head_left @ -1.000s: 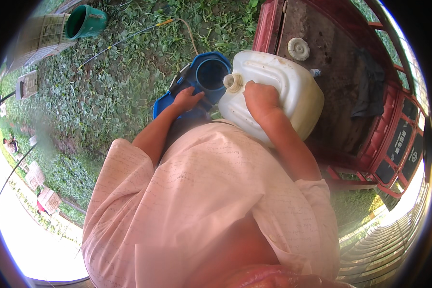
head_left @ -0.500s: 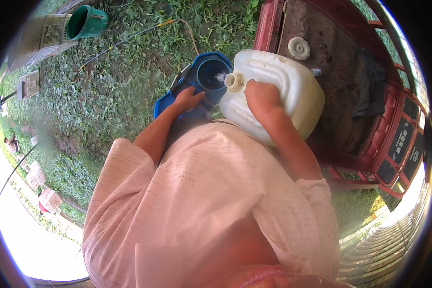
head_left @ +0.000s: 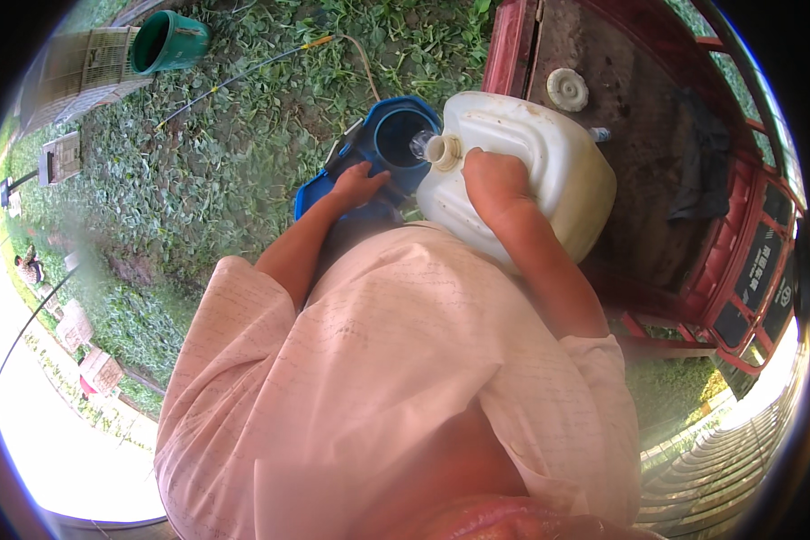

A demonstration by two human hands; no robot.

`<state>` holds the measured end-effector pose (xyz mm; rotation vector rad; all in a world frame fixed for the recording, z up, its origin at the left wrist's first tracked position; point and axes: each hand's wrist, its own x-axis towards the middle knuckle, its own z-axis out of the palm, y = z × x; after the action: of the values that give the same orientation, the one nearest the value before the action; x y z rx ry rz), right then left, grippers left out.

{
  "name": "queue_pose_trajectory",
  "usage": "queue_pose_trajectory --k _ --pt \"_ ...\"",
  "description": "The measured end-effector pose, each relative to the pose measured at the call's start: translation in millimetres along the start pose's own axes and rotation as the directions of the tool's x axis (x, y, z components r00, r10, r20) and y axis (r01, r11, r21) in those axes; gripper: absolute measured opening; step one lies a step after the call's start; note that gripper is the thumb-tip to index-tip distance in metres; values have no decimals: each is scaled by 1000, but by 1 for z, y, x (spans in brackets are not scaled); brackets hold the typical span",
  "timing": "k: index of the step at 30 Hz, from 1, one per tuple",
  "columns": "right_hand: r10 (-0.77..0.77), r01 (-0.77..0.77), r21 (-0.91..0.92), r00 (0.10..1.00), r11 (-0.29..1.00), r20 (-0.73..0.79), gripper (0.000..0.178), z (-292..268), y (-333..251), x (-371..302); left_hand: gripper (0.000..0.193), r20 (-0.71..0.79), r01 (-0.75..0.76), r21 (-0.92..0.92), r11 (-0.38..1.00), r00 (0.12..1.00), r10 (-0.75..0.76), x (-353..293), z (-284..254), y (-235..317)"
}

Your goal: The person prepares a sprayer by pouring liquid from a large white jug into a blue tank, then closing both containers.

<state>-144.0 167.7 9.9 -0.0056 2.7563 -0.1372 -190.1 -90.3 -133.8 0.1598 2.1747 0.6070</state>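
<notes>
My right hand (head_left: 497, 180) is closed round the handle of a big white plastic jerrycan (head_left: 562, 166). The jerrycan lies tilted to the left, and clear liquid pours from its uncapped neck into the round opening of a blue knapsack sprayer (head_left: 311, 200). That sprayer stands in front of me, low and to the left of the jerrycan. On its near left side my left hand (head_left: 358, 186) grips the body, thumb stretched toward the opening; some of its fingertips are hard to make out. A round whitish cap (head_left: 567, 90) lies on the cart bed behind the jerrycan.
A red cart (head_left: 639, 117) with a dark cloth (head_left: 700, 162) on its bed fills the right. A spray wand (head_left: 243, 81) with a hose lies over the green plants. A green bucket (head_left: 175, 43) stands at the far left, near a crate (head_left: 90, 72). Another person (head_left: 29, 268) sits far left.
The whole scene has shifted slightly to the right in the picture. The stream at the jerrycan's neck looks thicker and clearer now. Both hands keep their holds.
</notes>
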Motion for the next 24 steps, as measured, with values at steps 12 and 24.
queue_pose_trajectory --k 12,24 --pt "2 -2 20 1000 1000 -11 10 -1 0 -1 65 26 25 -34 999 999 -24 -1 -4 4" --pt "11 -11 15 1000 1000 -23 10 2 2 -1 59 44 41 -26 999 998 -40 -3 -5 9"
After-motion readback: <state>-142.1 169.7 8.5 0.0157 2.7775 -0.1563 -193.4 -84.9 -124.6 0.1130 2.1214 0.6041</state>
